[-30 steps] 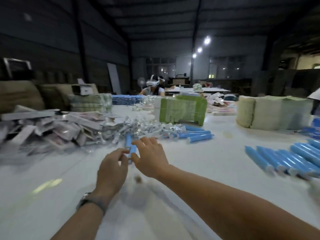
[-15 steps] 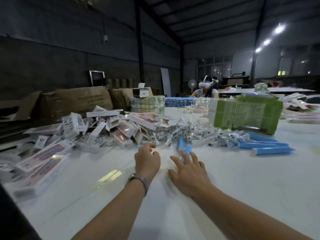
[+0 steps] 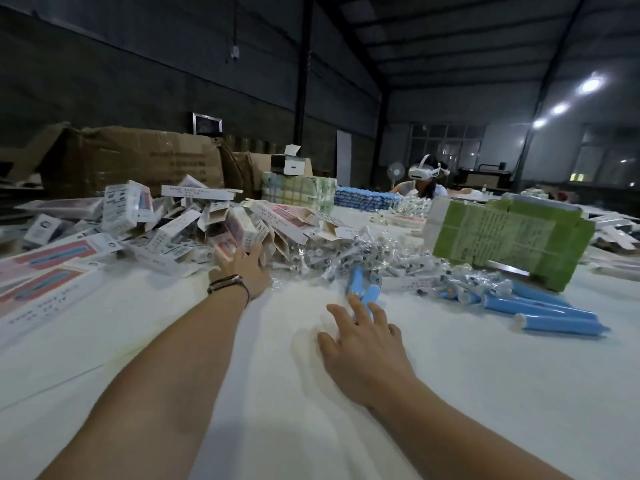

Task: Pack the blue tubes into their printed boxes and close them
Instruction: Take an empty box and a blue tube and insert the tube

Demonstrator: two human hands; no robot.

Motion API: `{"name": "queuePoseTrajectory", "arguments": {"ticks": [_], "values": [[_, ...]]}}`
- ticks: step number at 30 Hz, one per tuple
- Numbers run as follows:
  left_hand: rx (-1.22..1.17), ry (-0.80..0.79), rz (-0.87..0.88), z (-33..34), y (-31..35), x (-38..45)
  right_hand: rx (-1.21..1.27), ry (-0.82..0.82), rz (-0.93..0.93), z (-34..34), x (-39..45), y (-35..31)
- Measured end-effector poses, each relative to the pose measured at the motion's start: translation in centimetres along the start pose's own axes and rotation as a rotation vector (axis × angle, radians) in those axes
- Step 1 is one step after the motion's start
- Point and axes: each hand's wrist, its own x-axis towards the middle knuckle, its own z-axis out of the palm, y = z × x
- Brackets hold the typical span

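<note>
A: Reaching with left hand into the pile of printed boxes at the tabletop's left edge. Fingertips are hiding among the cartons; can't tell if it's gripping one.

B: Box look?

A: Thin white card cartons, pink panels showing a blue tube graphic. Small print is blurring, unreadable.

B: Right hand?

A: Lying flat, fingers spread and relaxed, tips touching two blue tubes mid-table. Holding nothing.

B: Tubes?

A: Smooth matte blue cylinders, lying on white cloth. More blue tubes are lying loose toward the right edge, beside crinkly clear wrappers and a green-printed bundle.
</note>
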Motion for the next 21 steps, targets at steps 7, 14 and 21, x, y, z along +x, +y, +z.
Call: {"name": "queuePoseTrajectory", "arguments": {"ticks": [7, 14, 21], "values": [[0.276, 0.029, 0.266, -3.4, 2.6, -3.9, 0.0, 0.029, 0.022, -0.1, -0.3, 0.2], [0.165, -0.129, 0.319, -8.1, 2.2, -13.8, 0.024, 0.037, 0.067, -0.2, -0.6, 0.2], [-0.501, -0.31, 0.063, -11.3, 1.4, -19.4, 0.081, 0.066, 0.083, -0.2, -1.0, 0.0]]}}
